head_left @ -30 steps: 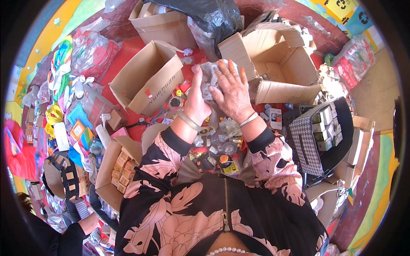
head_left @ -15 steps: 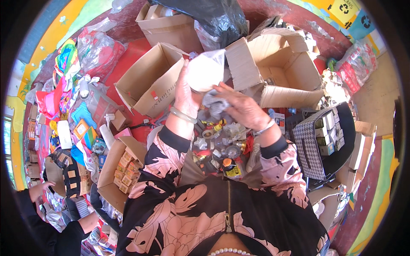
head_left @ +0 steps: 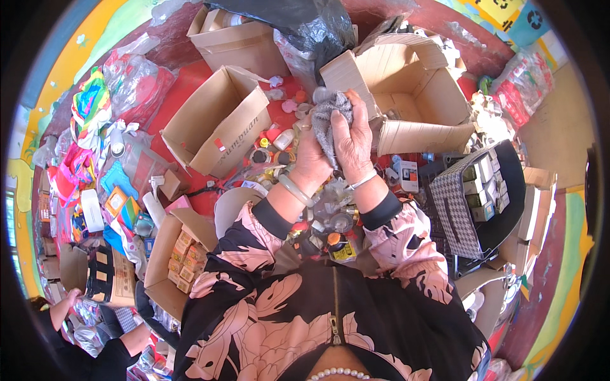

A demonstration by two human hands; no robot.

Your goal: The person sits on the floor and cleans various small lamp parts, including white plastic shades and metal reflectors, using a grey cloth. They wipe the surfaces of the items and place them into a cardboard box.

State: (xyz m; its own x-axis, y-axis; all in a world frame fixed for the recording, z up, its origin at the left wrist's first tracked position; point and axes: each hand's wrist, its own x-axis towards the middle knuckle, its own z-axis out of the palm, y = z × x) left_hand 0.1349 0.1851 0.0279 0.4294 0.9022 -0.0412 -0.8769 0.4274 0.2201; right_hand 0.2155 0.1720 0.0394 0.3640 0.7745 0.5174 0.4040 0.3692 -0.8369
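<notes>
Both of my hands are raised in front of me, pressed together around a grey cloth (head_left: 329, 120). My right hand (head_left: 354, 143) grips the cloth from the right, its thumb lying over it. My left hand (head_left: 311, 155) closes in from the left, its fingers mostly hidden behind the cloth. A pale, translucent rim (head_left: 321, 94) shows at the top of the cloth; whether it belongs to a held object, I cannot make out. Below my wrists lies a jumble of small items, among them a bottle with an orange cap (head_left: 334, 239).
Open cardboard boxes stand at the left (head_left: 216, 120) and right (head_left: 413, 82) beyond my hands. A box of small cartons (head_left: 184, 257) sits near my left arm. At right is a checked bin (head_left: 454, 203) holding boxes. Another person's arm (head_left: 132, 340) shows at lower left.
The white, bright object held up in my left hand no longer shows. My hands have come together around the grey cloth, the right one moving up. The view has shifted slightly.
</notes>
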